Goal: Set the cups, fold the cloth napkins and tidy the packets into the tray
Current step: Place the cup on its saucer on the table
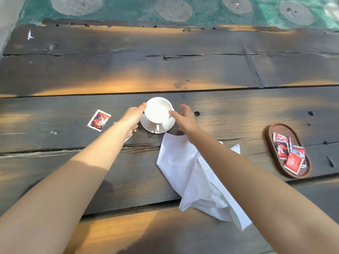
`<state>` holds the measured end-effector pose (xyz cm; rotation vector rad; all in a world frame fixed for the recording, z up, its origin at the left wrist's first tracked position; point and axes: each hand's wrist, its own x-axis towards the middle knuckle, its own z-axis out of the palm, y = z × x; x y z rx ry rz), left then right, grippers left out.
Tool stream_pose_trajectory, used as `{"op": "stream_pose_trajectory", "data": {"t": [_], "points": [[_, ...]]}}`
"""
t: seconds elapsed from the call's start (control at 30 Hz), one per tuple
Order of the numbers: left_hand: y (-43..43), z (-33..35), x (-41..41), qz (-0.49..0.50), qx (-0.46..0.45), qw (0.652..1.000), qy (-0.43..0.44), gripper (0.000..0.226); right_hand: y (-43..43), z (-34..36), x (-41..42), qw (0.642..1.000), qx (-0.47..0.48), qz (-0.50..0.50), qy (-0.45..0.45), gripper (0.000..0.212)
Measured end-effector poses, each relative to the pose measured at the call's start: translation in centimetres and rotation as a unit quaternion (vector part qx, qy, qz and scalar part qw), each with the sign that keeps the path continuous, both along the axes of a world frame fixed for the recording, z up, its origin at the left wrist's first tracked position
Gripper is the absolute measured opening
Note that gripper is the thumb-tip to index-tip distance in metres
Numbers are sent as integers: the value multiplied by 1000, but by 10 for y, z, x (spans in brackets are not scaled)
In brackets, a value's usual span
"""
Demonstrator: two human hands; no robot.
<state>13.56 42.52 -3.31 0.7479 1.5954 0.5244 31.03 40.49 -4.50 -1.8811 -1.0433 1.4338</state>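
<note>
A white cup [158, 110] stands on a white saucer [166, 126] in the middle of the dark wooden table. My left hand [132, 118] touches the cup's left rim with its fingertips. My right hand [184, 119] touches the right rim with the thumb, the other fingers loosely spread. A crumpled white cloth napkin [180, 162] lies just below the saucer, partly under my right forearm. One red packet [99, 120] lies loose to the left; another is mostly hidden under my left hand. A brown oval wooden tray [271, 142] at the right holds several red packets [293, 162].
The table is made of wide, cracked planks [165, 70] with bolt holes. Beyond its far edge there is green ground with round grey stones [173, 9]. Sunlit patches cross the wood.
</note>
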Motion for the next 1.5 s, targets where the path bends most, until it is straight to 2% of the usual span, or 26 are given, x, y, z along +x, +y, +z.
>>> {"op": "stream_pose_trajectory", "data": {"t": [0.1,0.27,0.37,0.7,0.9,1.2,1.37,1.5], "points": [[2,-1,0,1,-6,1000,-19,52,-5,-1,4,996,-41,-49,62,74],[4,-7,2,9,8,1000,-9,42,-6,-4,7,989,-60,-63,119,67],[4,-12,4,15,15,1000,-8,49,-6,-3,11,988,-55,-65,128,64],[4,-16,42,29,27,999,-13,59,5,-6,42,987,-47,-112,108,62],[3,-17,69,14,27,999,-15,56,5,-1,64,984,-46,-145,90,52],[-2,-19,84,-1,35,999,1,56,2,-1,75,982,-41,-161,91,51],[-4,-18,87,10,39,999,2,47,2,0,75,982,-36,-161,91,54],[-7,-21,89,16,39,999,2,30,0,1,75,981,-34,-163,95,46]]}}
